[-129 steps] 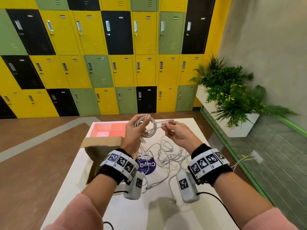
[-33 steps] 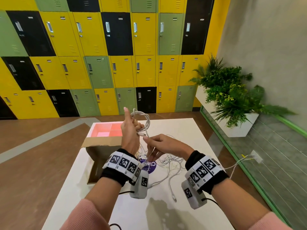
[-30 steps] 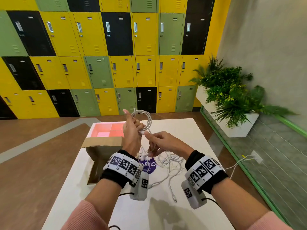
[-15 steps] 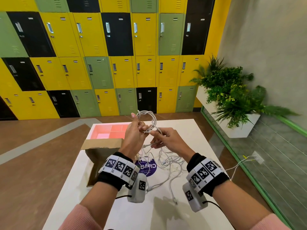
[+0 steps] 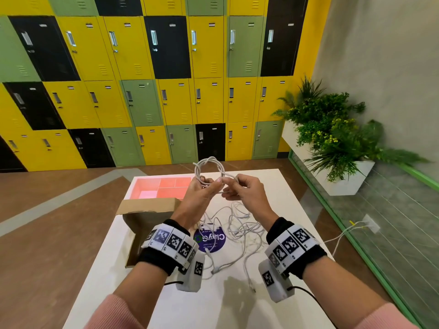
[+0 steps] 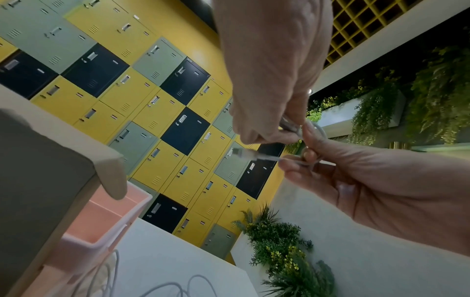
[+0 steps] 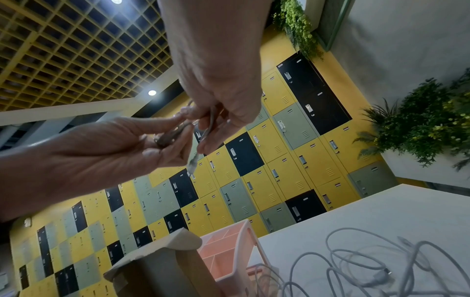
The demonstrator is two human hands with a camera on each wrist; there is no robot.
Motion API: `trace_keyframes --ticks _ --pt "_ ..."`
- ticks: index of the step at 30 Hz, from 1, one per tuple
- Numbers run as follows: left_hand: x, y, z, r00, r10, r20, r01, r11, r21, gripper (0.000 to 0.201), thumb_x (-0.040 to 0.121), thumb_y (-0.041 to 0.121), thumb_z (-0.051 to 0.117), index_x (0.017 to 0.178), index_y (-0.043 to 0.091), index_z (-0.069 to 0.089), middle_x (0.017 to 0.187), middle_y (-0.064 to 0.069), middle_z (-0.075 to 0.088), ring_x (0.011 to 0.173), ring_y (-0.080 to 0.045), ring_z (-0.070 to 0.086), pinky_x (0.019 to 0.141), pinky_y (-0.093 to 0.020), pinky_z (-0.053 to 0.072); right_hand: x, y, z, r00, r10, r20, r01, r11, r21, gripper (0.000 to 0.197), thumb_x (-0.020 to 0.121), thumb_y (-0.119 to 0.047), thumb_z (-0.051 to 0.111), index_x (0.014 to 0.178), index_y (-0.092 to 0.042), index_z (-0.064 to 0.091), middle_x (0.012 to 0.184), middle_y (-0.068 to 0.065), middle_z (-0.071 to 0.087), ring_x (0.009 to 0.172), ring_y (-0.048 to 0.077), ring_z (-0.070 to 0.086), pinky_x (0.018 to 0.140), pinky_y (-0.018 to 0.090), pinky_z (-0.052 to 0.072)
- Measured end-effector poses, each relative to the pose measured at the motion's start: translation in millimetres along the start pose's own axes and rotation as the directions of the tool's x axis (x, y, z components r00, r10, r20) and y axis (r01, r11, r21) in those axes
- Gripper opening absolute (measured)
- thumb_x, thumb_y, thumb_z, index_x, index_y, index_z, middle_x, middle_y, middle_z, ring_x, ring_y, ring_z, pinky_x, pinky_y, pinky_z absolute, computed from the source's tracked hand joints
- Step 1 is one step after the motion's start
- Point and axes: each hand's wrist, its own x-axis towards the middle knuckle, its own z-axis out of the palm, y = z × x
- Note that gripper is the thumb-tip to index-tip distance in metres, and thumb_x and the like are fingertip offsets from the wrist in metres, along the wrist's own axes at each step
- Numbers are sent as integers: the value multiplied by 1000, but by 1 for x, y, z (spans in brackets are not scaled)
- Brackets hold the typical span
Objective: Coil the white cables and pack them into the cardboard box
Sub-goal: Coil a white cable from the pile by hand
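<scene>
Round white cable coil [image 5: 209, 170] pinched, both hands.

Lower half of the coiled cable [image 5: 209, 170] buried behind the left hand [image 5: 200, 194], only the top loop clear above the pinch. Free end between the two grips smeared with blur from the left wrist, plug type [image 6: 242, 153] unreadable. Under the grip, inside of the cardboard box [image 5: 147, 217] blocked by its raised flap and the left forearm. Tangle of loose cables [image 5: 240, 230] below the right hand [image 5: 247, 193] too knotted to count. Purple sticker [image 5: 210, 238] print upside down, small lines illegible.
</scene>
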Motion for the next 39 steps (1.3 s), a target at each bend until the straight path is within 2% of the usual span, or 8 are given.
trace_keyframes --ticks 3,11,17,20,24,28,32,39 --pt "-1 -5 -3 999 6 -49 -6 1000 -7 53 82 13 71 118 -13 43 95 -17 51 99 -29 55 100 -38 47 3 -2 -1 1000 15 -6 -15 999 43 23 85 -21 69 77 -1 64 75 20 68 68 26 70 66 32 60" --pt "-1 -5 6 984 2 -177 7 999 50 64 79 23 75 120 -16 45 114 -32 62 108 -33 64 97 -39 51 3 2 4 997 69 27 -74 970 232 18 80 -13 75 83 -5 59 88 16 68 84 24 69 79 30 58" --pt "1 -6 15 991 -29 -134 45 993 113 12 89 0 60 95 -7 66 98 -23 70 96 -26 67 89 -30 53 6 9 16 988 106 -116 -78 972 221 31 72 -13 81 82 -7 53 90 21 61 87 28 66 80 32 58" --pt "1 -3 13 989 -131 -65 133 991 23 15 93 -4 50 97 -8 64 101 -17 70 101 -21 66 91 -23 52 7 9 17 979 139 -148 -94 956 279 31 74 -8 78 83 -9 48 84 14 59 80 23 64 73 27 59" --pt "7 1 10 965 -240 -107 228 967 -117 21 98 -2 40 98 -12 58 99 -19 65 96 -22 63 95 -30 50 9 8 15 971 164 -174 -99 938 332 30 79 -1 73 85 -10 45 82 12 59 73 21 64 66 23 58" --pt "7 2 10 972 -195 -133 182 978 -106 25 101 4 38 104 -15 53 100 -21 64 93 -22 66 88 -29 55 10 8 14 976 152 -155 -97 945 312 30 81 1 70 88 -11 43 92 17 64 74 18 66 60 17 55" --pt "9 -2 7 957 -100 -271 98 995 -22 25 98 6 49 118 -6 41 103 -23 62 89 -27 69 71 -31 59 13 10 13 975 186 -124 -147 951 272 29 84 -2 67 97 -11 43 103 19 66 82 18 65 70 22 52" --pt "2 -5 9 965 -30 -261 72 986 151 20 100 15 44 120 10 47 109 -10 66 102 -26 65 87 -37 51 22 12 15 954 279 -108 -246 937 248 34 91 2 56 118 -5 36 110 19 60 86 17 61 69 24 47"
